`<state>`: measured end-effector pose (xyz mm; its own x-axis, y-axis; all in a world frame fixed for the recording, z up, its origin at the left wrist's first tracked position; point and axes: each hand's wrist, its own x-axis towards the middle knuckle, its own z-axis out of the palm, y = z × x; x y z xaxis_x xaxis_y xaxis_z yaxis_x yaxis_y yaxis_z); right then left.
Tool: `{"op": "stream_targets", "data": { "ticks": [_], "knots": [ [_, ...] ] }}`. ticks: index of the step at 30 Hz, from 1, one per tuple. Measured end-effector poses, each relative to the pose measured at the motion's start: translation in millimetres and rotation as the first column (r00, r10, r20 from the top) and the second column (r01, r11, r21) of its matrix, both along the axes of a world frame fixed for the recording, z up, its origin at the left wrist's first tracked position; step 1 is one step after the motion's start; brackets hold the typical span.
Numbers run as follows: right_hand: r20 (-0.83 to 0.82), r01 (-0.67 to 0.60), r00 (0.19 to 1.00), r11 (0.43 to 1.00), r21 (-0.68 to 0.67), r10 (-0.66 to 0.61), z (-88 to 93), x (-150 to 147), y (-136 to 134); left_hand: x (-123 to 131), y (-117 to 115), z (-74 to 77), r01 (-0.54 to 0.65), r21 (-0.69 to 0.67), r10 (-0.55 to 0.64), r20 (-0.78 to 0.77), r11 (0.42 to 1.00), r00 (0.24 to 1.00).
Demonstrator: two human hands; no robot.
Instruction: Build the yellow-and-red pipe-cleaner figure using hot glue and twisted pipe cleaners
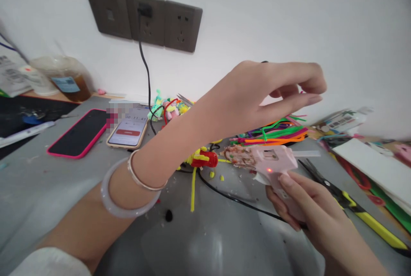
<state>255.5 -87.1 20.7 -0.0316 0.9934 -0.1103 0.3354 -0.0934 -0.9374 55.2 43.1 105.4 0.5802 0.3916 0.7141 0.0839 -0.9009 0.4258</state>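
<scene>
My right hand (316,201) is wrapped round the grip of a pale pink hot glue gun (276,158). A red light glows on its side, and a clear glue stick (306,153) juts from its rear. The nozzle end is crusted and points left toward a red and yellow fuzzy piece (208,159) on the table. My left hand (272,85) is raised above the gun, reaching across to the right, thumb and forefinger closed in a pinch; whatever they hold, if anything, I cannot make out. A yellow pipe cleaner (193,190) lies below the fuzzy piece.
Pipe cleaners (276,135) in several colours lie behind the gun, scissors (353,203) at right. A pink-cased phone (80,132) and a lit phone (128,128) lie left. A black cord (237,200) crosses the grey table (154,246); another hangs from the wall socket (144,19).
</scene>
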Motion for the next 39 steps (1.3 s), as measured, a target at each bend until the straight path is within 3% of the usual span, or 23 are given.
{"op": "stream_targets", "data": {
  "ticks": [9,39],
  "knots": [
    [0.006,-0.013,1.0,0.999,-0.034,0.014,-11.6,3.0,-4.5,-2.5,-3.2,3.3,-0.02,-0.001,0.02,-0.007,1.0,1.0],
    [0.034,0.005,0.999,0.995,-0.099,-0.002,-7.4,-5.6,-1.4,-5.1,-5.2,4.5,-0.034,0.001,0.034,-0.01,0.999,0.999]
  ]
}}
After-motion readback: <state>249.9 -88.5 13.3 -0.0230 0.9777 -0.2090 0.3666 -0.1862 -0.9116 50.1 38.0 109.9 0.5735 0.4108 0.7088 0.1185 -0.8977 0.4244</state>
